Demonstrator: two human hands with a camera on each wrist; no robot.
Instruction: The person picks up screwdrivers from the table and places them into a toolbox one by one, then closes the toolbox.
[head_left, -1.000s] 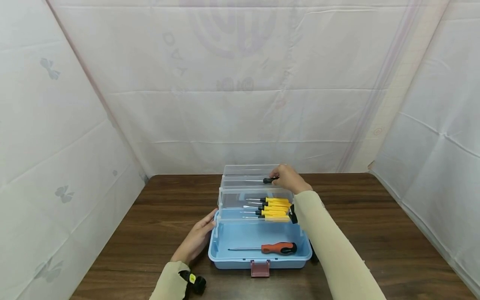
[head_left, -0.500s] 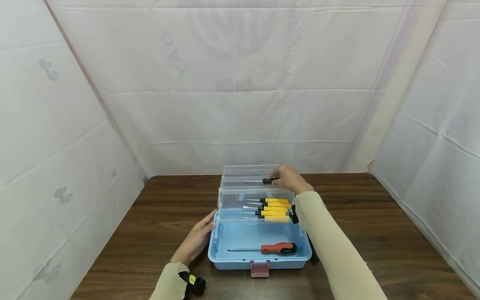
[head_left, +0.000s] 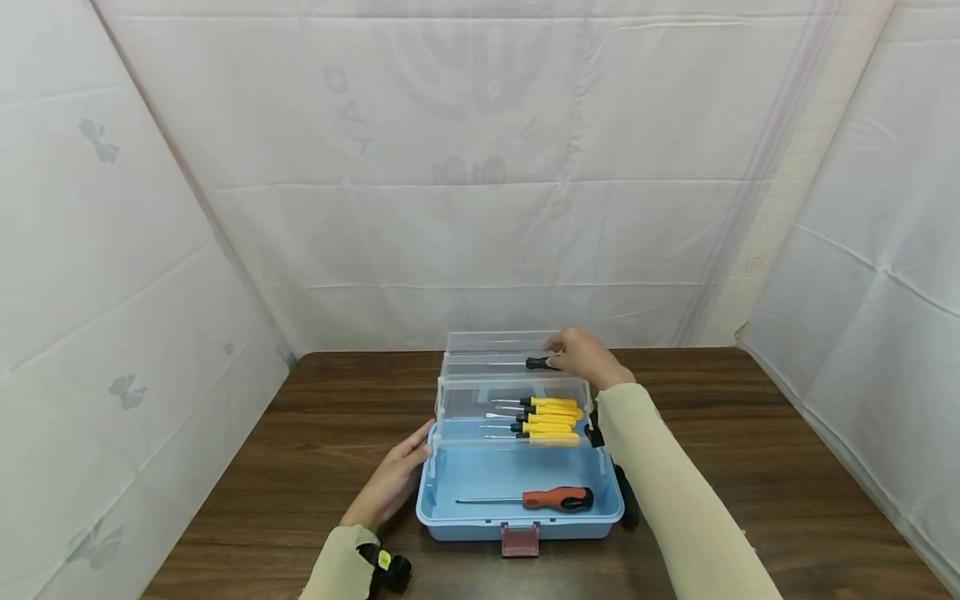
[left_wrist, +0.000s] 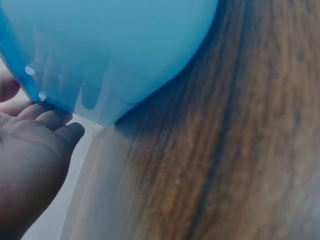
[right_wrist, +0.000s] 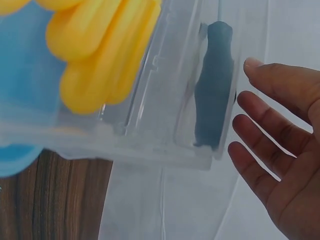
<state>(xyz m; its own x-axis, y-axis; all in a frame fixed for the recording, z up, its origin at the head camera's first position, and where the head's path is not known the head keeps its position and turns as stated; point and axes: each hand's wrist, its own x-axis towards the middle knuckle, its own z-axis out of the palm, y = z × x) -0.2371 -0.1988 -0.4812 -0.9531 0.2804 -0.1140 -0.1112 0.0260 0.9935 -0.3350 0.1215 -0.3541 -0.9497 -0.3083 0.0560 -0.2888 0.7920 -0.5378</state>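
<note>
Your right hand [head_left: 590,362] has shifted slightly to the right of the dark-handled screwdriver [head_left: 538,363], and more of the handle now shows clear of your fingers. That leaves the screwdriver lying by itself, lengthwise in the upper clear tray [head_left: 468,367] at the back of the blue box [head_left: 465,530]; placing it there looks done. The yellow-handled screwdrivers [head_left: 553,417] stay as they were, grouped in the lower clear tray [head_left: 454,398], and the orange screwdriver [head_left: 558,498] lies in the bottom of the box.

Your right arm reaches forward along the box's right side, sleeve angled inward. In the right wrist view your fingers are spread and gently bent, gripping nothing, just beside the dark handle near the tray's end wall; you cannot tell there whether a fingertip brushes that wall.

Your left hand [head_left: 387,483] stays low at the box's left side, its fingers extended and its fingertips resting against the blue plastic rather than curled round it, while your two hands remain well apart, with the box between them
</note>
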